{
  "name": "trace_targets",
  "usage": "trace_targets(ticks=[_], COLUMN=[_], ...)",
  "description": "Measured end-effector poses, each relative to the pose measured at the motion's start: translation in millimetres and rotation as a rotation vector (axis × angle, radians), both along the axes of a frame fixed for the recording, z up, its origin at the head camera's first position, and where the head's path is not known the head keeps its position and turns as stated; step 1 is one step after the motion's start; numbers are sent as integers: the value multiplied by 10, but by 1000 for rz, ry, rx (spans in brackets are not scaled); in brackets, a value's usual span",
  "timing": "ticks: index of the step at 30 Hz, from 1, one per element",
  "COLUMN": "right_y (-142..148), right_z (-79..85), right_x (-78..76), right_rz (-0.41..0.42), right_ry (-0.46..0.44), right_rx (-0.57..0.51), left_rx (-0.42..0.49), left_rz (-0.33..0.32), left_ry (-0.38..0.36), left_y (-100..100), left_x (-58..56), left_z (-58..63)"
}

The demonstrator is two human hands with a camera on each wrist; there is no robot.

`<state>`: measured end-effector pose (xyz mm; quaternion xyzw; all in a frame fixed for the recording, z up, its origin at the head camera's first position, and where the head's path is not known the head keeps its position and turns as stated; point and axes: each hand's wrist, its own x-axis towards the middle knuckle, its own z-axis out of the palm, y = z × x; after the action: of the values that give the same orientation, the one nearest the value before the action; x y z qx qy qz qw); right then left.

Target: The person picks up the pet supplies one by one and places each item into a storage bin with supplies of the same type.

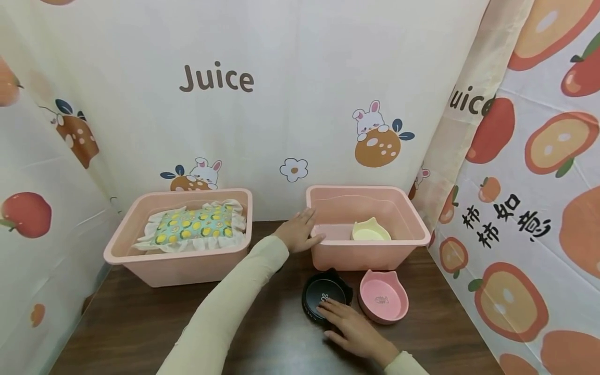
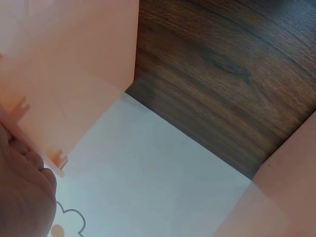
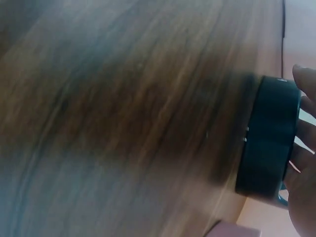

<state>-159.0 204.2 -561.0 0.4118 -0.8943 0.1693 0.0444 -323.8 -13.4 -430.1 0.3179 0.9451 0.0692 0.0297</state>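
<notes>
My left hand [image 1: 297,232] rests at the left rim of the right-hand pink bin [image 1: 370,258], its thumb over the front corner. In the left wrist view, the fingers [image 2: 34,160] lie along the rim. A pale yellow cat-eared bowl [image 1: 371,230] sits inside that bin. On the table in front, my right hand [image 1: 351,328] reaches over a black cat-eared bowl [image 1: 323,291], fingers extended across its top. The right wrist view shows the side of the black bowl [image 3: 269,140] with the fingers above it. Beside it stands a pink cat-eared bowl [image 1: 384,299].
Another pink bin [image 1: 187,265] stands at the left, holding a frilled cushion [image 1: 197,226] with a lemon print. The dark wooden table [image 1: 154,323] extends in front. Printed curtains [image 1: 281,104] hang behind and on both sides.
</notes>
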Motion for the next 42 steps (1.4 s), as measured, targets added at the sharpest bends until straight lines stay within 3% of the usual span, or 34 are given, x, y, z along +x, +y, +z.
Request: trace_targets(ticks=[10, 15, 19, 42], right_y=[-90, -120, -135, -146], right_z=[-120, -161, -147, -112], right_x=[-21, -72, -119, -177], right_rz=[-26, -32, -23, -53], right_ry=[112, 160, 139, 19], right_rx=[38, -19, -65, -94], left_rx=[22, 43, 53, 42], left_rz=[-4, -4, -6, -1], left_ry=[19, 19, 19, 27], left_y=[0, -4, -8, -2], left_x=[-16, -11, -4, 18], left_z=[-42, -53, -41, -28])
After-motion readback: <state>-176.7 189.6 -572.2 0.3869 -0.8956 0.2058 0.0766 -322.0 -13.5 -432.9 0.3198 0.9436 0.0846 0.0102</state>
